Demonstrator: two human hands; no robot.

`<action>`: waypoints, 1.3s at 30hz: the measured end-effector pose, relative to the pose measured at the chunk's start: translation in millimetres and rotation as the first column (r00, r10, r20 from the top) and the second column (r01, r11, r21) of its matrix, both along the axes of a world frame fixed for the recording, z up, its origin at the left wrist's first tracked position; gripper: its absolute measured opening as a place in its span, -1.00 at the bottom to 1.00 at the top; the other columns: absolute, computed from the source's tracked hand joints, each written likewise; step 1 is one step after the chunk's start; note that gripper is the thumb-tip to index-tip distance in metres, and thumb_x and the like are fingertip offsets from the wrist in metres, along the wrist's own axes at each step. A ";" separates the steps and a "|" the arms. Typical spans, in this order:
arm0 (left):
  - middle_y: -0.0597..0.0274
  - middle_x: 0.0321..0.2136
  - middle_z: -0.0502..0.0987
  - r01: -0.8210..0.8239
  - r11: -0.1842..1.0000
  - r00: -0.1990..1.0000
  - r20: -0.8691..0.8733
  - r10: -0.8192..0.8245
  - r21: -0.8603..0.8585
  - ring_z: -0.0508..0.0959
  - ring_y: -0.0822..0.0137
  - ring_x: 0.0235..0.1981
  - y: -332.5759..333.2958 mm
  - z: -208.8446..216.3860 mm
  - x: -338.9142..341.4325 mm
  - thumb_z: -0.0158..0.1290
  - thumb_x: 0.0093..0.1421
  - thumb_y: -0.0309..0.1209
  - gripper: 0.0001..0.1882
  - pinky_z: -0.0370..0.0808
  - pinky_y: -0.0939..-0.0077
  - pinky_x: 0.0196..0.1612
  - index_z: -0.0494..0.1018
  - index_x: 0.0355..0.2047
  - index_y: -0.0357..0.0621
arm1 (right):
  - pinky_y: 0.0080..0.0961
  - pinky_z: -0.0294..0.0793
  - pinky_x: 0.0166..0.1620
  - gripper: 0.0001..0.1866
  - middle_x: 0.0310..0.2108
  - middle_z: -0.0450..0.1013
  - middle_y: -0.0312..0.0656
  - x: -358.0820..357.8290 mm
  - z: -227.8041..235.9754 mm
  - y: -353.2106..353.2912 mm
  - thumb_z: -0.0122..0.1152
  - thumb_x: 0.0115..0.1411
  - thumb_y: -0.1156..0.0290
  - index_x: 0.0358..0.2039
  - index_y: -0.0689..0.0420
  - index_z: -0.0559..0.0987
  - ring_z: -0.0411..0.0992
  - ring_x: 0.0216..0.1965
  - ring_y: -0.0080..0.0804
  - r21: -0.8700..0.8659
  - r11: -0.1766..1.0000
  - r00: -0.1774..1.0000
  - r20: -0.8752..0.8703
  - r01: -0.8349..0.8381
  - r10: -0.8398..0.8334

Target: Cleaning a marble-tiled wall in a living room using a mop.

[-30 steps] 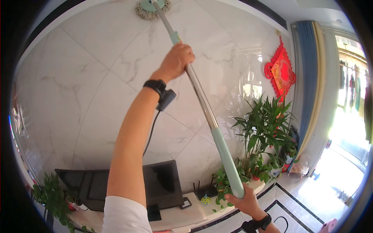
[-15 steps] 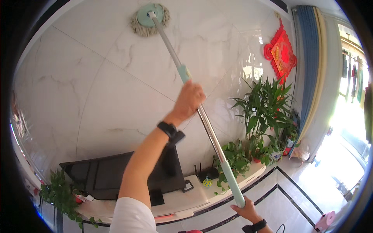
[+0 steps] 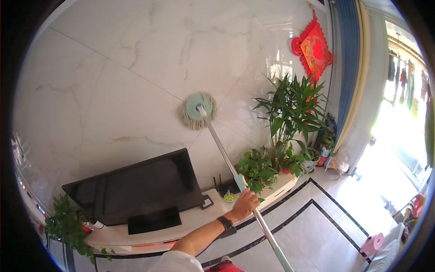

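A round mop head [image 3: 198, 111], pale green with a grey fringe, presses flat against the white marble wall [image 3: 113, 81] above the television. Its long pole [image 3: 221, 149], metal with green sections, slants down to the right and leaves the picture at the lower edge. My left hand [image 3: 244, 204] is closed around the pole about midway along it, just below a green sleeve. A black watch sits on that wrist. My right hand is out of the picture.
A dark flat television [image 3: 136, 188] stands on a low white cabinet [image 3: 181, 222]. Potted green plants [image 3: 290, 122] crowd the cabinet's right end, with another plant [image 3: 65, 224] at the far left. A red knot ornament [image 3: 315, 47] hangs high right, beside blue curtains [image 3: 349, 54].
The mop head has slid down the wall from near the top to just above the television. My left hand came down with the pole, and my right hand has dropped out of view.
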State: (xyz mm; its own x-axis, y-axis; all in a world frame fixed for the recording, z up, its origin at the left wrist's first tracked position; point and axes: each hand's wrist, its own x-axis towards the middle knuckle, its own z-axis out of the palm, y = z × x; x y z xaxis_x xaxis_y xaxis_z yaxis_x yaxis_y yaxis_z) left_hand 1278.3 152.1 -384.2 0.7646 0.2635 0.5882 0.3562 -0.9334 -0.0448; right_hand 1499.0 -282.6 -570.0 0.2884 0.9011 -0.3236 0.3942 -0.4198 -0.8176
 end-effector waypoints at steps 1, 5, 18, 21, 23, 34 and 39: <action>0.30 -0.41 0.36 0.047 0.996 0.999 0.018 -0.046 -0.075 0.36 0.26 -0.14 -4.2 -16.6 3.9 -0.01 -0.04 -0.43 -0.95 0.13 0.14 0.18 0.40 -0.49 -0.01 | -0.43 0.42 -0.56 -0.54 -0.55 0.49 -0.11 -1.5 5.1 -11.9 0.42 -0.14 0.30 -0.27 0.30 0.49 0.39 -0.60 -0.44 -0.078 0.996 0.994 -0.098 0.049 -0.056; 0.29 -0.45 0.37 0.105 0.983 0.994 -0.024 -0.109 -0.151 0.37 0.25 -0.19 -16.2 -27.6 13.8 -0.02 -0.03 -0.44 -0.95 0.13 0.14 0.19 0.43 -0.51 -0.04 | -0.42 0.41 -0.56 -0.58 -0.60 0.45 -0.17 -6.6 -10.5 -41.1 0.41 -0.16 0.33 -0.32 0.27 0.49 0.37 -0.63 -0.43 -0.102 0.989 0.995 -0.005 0.103 -0.104; 0.32 -0.37 0.39 0.127 0.974 0.991 -0.055 -0.118 0.190 0.35 0.31 -0.07 61.3 85.5 37.6 -0.01 -0.05 -0.39 -0.91 0.05 0.21 0.26 0.42 -0.47 -0.01 | -0.38 0.45 -0.44 -0.57 -0.51 0.50 -0.10 30.1 17.5 86.5 0.41 -0.15 0.30 -0.29 0.28 0.52 0.44 -0.50 -0.34 0.018 0.997 0.996 0.046 0.073 -0.074; 0.33 -0.37 0.39 0.101 0.968 0.995 -0.009 -0.102 0.232 0.35 0.31 -0.06 86.8 141.3 31.8 -0.02 -0.05 -0.42 -0.92 0.07 0.21 0.26 0.41 -0.48 -0.02 | -0.37 0.46 -0.36 -0.56 -0.46 0.51 -0.09 27.1 50.6 149.5 0.41 -0.13 0.28 -0.28 0.27 0.52 0.44 -0.44 -0.33 0.080 0.992 0.995 0.040 0.093 -0.096; 0.30 -0.38 0.38 0.055 0.935 0.995 0.058 -0.080 0.352 0.36 0.26 -0.09 108.6 175.4 32.7 -0.03 -0.07 -0.44 -0.92 0.09 0.18 0.26 0.39 -0.49 -0.04 | -0.36 0.45 -0.37 -0.56 -0.48 0.50 -0.11 30.2 49.9 189.1 0.41 -0.13 0.28 -0.28 0.27 0.52 0.43 -0.45 -0.34 0.166 0.981 0.993 0.058 0.095 -0.106; 0.23 -0.36 0.39 -0.028 0.749 0.973 0.188 -0.130 0.662 0.40 0.18 -0.16 223.4 414.5 15.2 -0.01 -0.09 -0.45 -0.91 0.15 0.08 0.19 0.39 -0.50 -0.10 | -0.35 0.41 -0.42 -0.55 -0.53 0.45 -0.13 -15.4 208.0 380.4 0.40 -0.11 0.31 -0.27 0.33 0.48 0.37 -0.49 -0.38 0.603 0.792 0.993 -0.008 0.097 -0.115; 0.23 -0.41 0.38 -0.100 0.660 0.988 0.155 -0.026 0.744 0.41 0.19 -0.20 224.8 505.7 -16.2 0.04 -0.14 -0.57 -0.88 0.19 0.15 0.18 0.34 -0.57 -0.10 | -0.37 0.44 -0.35 -0.48 -0.50 0.47 -0.02 -39.9 335.4 411.3 0.40 -0.10 0.13 -0.26 0.27 0.47 0.47 -0.44 -0.29 0.484 0.870 0.995 0.027 -0.095 0.094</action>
